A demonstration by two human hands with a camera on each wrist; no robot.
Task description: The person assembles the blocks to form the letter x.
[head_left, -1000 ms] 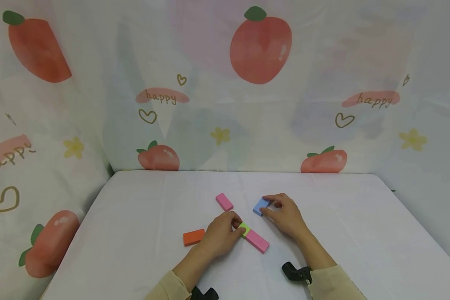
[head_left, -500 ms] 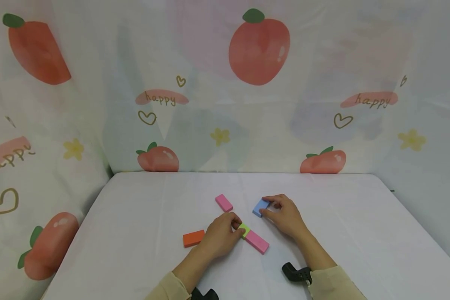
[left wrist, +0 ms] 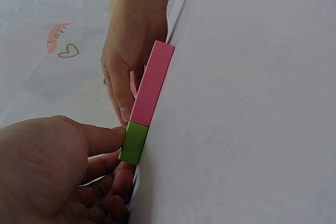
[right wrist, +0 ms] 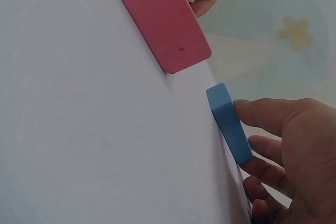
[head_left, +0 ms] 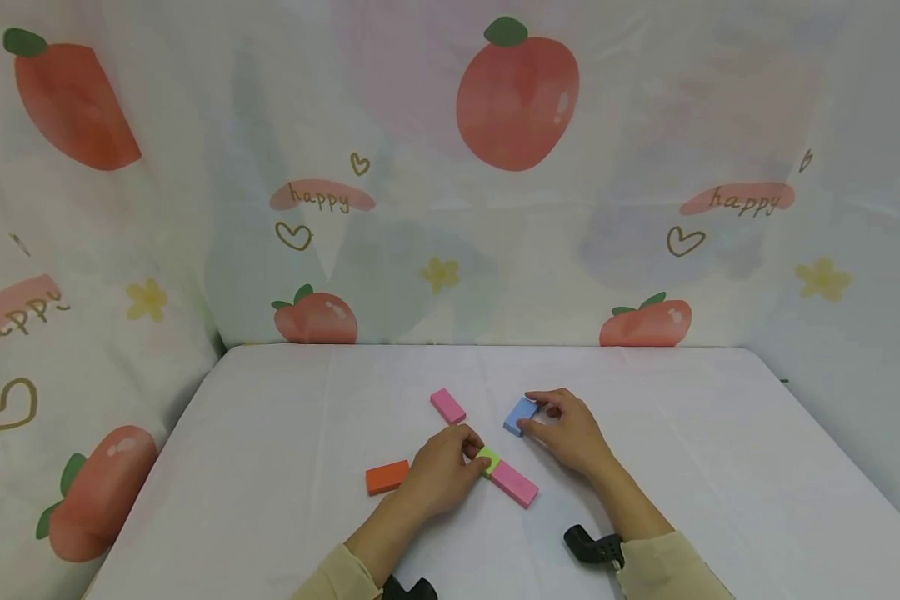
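Observation:
My left hand pinches a small green block between thumb and fingers at mid-table. Against the green block's near-right end lies a pink block, end to end in one line; the left wrist view shows the green block and pink block meeting. Farther back and to the right, my right hand holds a blue block by thumb and fingertips. In the right wrist view the blue block sits low at the table surface, apart from the pink block.
A second pink block lies just beyond my left hand. To its left is an orange block, partly covered by that hand. A white cloth covers the table, and a printed curtain stands behind it.
The blue block has shifted very slightly toward the near left under my right fingertips. My left hand, the green block and the other blocks stay in place.

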